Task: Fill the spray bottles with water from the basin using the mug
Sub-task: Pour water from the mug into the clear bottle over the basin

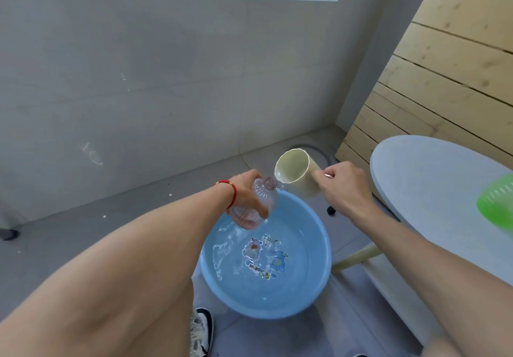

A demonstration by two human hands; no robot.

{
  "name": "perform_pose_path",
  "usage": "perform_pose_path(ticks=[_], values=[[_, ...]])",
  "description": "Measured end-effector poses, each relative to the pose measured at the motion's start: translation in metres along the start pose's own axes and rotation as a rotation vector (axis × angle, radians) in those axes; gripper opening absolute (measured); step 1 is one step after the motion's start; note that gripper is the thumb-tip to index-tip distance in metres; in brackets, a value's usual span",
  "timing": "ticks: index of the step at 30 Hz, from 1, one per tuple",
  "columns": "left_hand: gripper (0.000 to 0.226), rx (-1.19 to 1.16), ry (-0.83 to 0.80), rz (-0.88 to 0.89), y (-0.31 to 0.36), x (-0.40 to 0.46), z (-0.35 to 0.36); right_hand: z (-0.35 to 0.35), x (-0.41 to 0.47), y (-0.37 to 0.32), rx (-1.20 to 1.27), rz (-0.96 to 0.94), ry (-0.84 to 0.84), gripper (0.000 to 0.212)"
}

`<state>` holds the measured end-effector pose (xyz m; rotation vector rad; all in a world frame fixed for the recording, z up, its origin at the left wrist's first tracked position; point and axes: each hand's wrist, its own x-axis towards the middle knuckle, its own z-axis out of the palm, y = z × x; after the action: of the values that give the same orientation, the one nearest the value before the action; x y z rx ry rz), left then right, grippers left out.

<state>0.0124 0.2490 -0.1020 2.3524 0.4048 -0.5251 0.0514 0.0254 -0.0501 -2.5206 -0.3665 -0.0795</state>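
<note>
My left hand [244,190] grips a clear pinkish ribbed spray bottle [263,198] with no cap, tilted, its open neck pointing up and right, held over the far rim of the basin. My right hand [344,187] holds a cream mug [297,173] by its handle, tipped on its side with its lip just above the bottle's neck. A thin stream of water runs from the mug's lip at the neck. The blue basin [319,279] stands on the floor below, holding water, with a cartoon print on its bottom.
A round white table [433,184] stands to the right, with a blurred green bottle [497,204] at the frame's edge. A wooden slatted panel [444,79] leans behind it. Grey tiled floor and wall surround the basin. My shoe [202,326] is near the basin's front.
</note>
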Motion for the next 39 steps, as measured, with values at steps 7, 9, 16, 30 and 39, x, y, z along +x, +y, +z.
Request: perform_pose_path(ticks=[7, 9, 16, 30, 39], values=[[0.102, -0.001, -0.014, -0.015, 0.0019, -0.001, -0.0007, -0.0028, -0.0011, -0.0015, -0.054, -0.075, 0.043, 0.048], [0.103, 0.004, -0.018, -0.015, 0.0024, -0.0009, -0.0004, -0.0022, -0.001, -0.0002, -0.067, -0.09, 0.046, 0.047], [0.102, -0.012, -0.026, -0.027, 0.0018, -0.0004, 0.0004, -0.0046, -0.0039, -0.0047, -0.124, -0.1, 0.062, 0.047], [0.101, 0.036, -0.058, -0.024, 0.0026, -0.003, 0.0005, -0.0047, -0.0064, -0.0073, -0.242, -0.178, 0.124, 0.041], [0.099, 0.017, -0.078, -0.04, 0.0024, -0.0037, -0.0004, -0.0045, -0.0074, -0.0087, -0.295, -0.212, 0.149, 0.039]])
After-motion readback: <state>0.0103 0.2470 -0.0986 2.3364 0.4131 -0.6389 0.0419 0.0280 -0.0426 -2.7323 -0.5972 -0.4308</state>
